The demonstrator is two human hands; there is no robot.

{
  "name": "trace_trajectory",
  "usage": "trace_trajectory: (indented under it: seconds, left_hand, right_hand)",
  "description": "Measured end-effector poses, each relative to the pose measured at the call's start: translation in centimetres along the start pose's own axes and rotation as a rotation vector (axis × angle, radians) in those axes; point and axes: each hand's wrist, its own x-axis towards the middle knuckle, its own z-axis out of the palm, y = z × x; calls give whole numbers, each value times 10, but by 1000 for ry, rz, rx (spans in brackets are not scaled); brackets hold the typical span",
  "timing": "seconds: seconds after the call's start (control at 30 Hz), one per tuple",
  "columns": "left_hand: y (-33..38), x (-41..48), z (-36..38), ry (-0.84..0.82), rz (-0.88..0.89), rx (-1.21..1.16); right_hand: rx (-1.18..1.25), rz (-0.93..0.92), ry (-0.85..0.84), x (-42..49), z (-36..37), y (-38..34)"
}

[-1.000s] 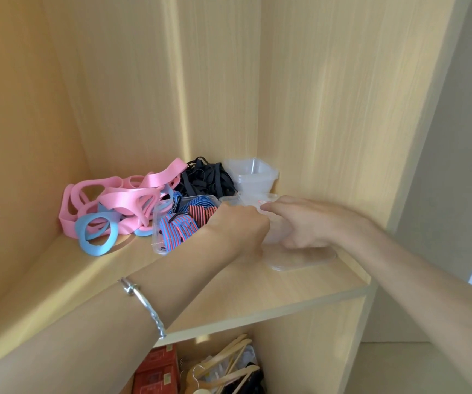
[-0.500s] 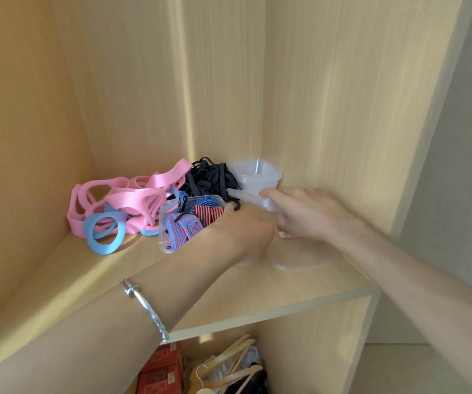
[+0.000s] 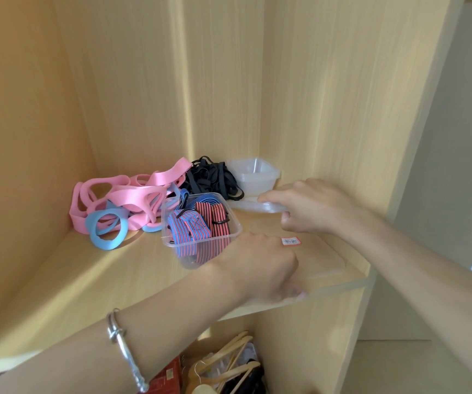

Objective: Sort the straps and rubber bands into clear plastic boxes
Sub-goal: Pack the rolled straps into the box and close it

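As the left hand (image 3: 257, 268) grips one lid (image 3: 323, 260) and the right hand (image 3: 314, 209) pinches another (slick plastic), either may drop.

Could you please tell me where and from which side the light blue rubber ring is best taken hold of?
Probably pinch the near arc of the light blue rubber ring, coming from the front and above: that arc lies bare on the wooden shelf, while its far side rests against the pile of pink rubber bands.
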Motion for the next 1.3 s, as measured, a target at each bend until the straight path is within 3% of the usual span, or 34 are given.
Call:
trace_trajectory:
  seconds: [0.23,0.37,0.57,0.67,0.77,0.87,1.03,1.13,1.3]
  left_hand:
    - [15,-34,-4,161,174,96]
    - [6,-47,-17,515,255,105]
    - [-11,-61,-61,837,260,-111]
    - [-20,-70,-96,913,214,-270]
    - [-37,-76,-119,960,167,-292]
    - [-61,-77,-122,1000,148,-172]
    - [-90,-70,-95,979,120,-9]
    - [-105,-76,-77,878,79,-35]
    - [-124,-94,-45,654,-141,-241]
  right_hand:
    - [-72,-17,-112,-27,2,-15]
    - [316,25,-385,-32,-5,-11]
    - [611,42,-245,-41,-44,0]
    - [637,13,-339,-46,-49,-5]
    - [832,50,-355,-38,-38,-11]
    - [1200,216,-217,-22,-39,-10]
    - [1687,217,6,11,-45,-12]
    - [1761,221,43,38,-29,-14]
    - [1711,252,104,70,-4,-37]
